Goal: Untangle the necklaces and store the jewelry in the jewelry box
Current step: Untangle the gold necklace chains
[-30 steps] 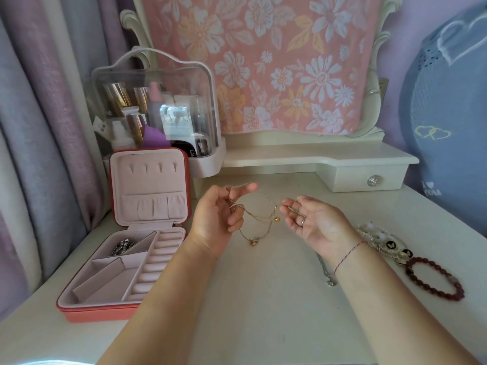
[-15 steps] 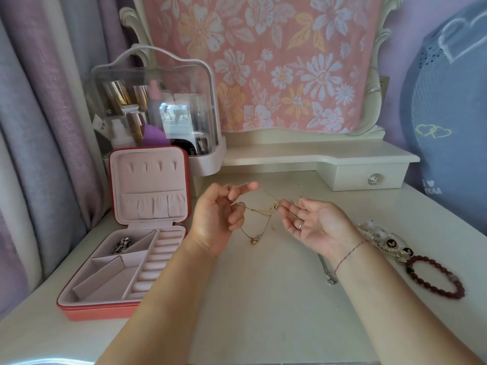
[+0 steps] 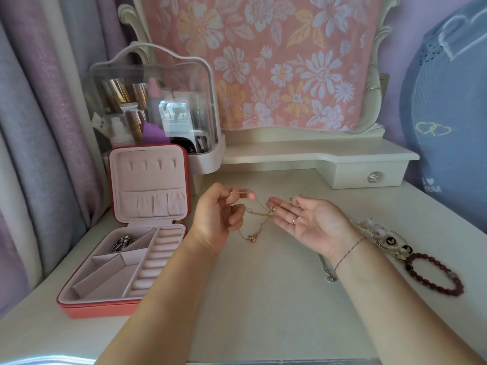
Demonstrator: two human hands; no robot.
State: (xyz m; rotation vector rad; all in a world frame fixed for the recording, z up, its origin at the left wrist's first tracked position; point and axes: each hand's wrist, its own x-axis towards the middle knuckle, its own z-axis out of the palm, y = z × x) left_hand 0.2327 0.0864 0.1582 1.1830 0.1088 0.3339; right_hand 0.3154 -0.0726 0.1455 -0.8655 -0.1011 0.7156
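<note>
Left hand (image 3: 216, 219) pinches thin gold necklaces (image 3: 257, 213); right hand (image 3: 308, 222), palm up, uncurled, supports them. Prob. light, limp, snag-prone: hold nr knot (image 3: 270, 213).
</note>
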